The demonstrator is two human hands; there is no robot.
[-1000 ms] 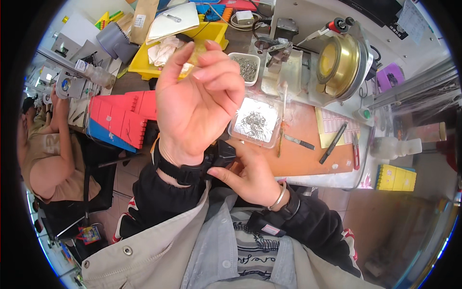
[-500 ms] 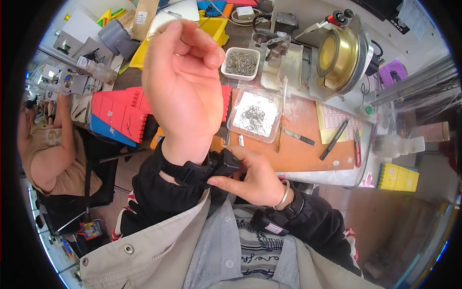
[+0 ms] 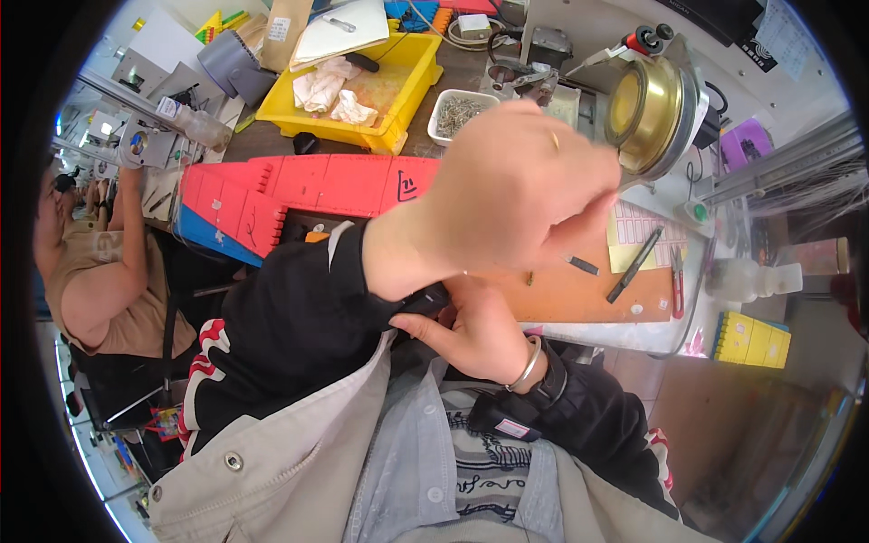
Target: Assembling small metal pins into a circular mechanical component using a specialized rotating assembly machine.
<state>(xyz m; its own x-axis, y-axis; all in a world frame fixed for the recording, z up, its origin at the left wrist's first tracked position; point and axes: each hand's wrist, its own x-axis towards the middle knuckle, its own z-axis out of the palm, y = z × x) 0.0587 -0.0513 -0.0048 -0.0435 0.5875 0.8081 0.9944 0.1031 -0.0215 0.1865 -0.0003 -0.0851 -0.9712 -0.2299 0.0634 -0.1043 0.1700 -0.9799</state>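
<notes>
My left hand (image 3: pixel 516 185) is raised over the bench with its back toward me and the wrist bent. A ring shows on one finger; the fingers are blurred and partly hidden, so their closure is unclear. My right hand (image 3: pixel 484 335), with a bangle on its wrist, is closed at the underside of my left wrist. Between its thumb and fingers is a black strap-on wrist device (image 3: pixel 424 299), mostly covered by the left sleeve and the fingers. A similar black device (image 3: pixel 509 418) is strapped to my right forearm.
An orange work board (image 3: pixel 579 294) carries a black pen-like tool (image 3: pixel 635 264) and red-handled snips (image 3: pixel 677 281). Behind are a white tub of small metal parts (image 3: pixel 453 118), a yellow tray (image 3: pixel 398 127), red bins (image 3: pixel 317 181) and a brass-coloured round machine (image 3: pixel 647 113). Someone (image 3: pixel 109 290) sits at the left.
My left hand has turned from palm-up to back-up and swung right, now covering the clear tray of metal parts. The right hand has stayed at the left wrist.
</notes>
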